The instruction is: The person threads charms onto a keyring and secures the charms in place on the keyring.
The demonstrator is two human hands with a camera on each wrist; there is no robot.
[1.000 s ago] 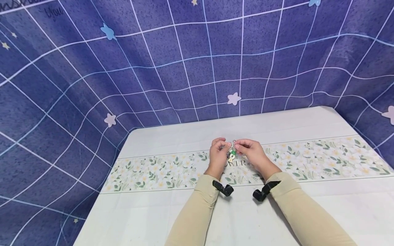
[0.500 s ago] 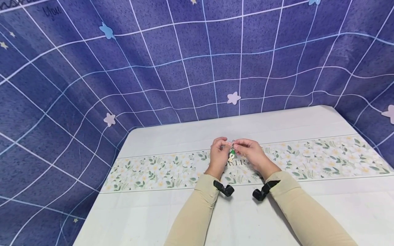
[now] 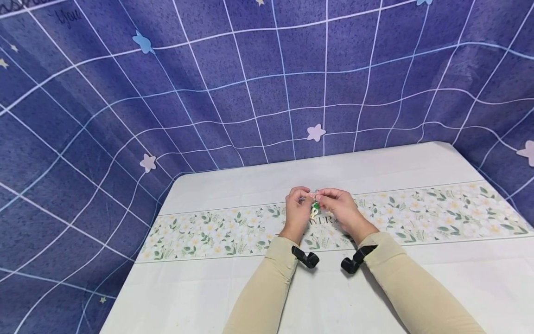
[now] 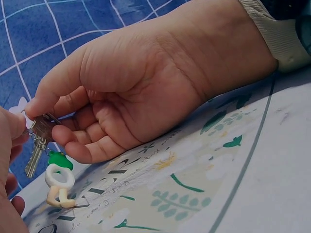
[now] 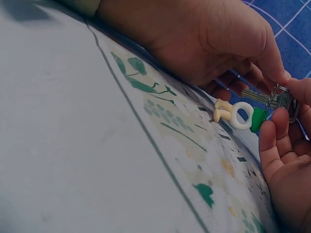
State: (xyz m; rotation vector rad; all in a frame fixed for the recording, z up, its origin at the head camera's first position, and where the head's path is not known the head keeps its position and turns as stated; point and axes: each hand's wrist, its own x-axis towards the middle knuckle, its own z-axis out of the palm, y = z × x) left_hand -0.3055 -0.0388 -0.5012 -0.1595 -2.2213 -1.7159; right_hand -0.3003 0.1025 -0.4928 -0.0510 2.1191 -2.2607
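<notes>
Over the lettered middle of the tabletop, my left hand and right hand meet at their fingertips. Between them is a metal key, its head pinched by the left thumb and fingers. The right thumb and forefinger pinch at the key ring, mostly covered by fingertips. From a short chain hangs a charm with a green top, a white ring-shaped middle and cream legs. In the right wrist view the key's blade points toward the right palm. A second key may overlap it; I cannot tell.
A white table cover with a floral band lies beneath the hands. A blue grid-patterned curtain with stars rises behind the table and along its sides. Each wrist wears a black strap mount.
Both hands stay nearly in place, their fingertips shifting slightly around the ring and key. The charm swings a little beneath them. The head view drifts very slightly.
</notes>
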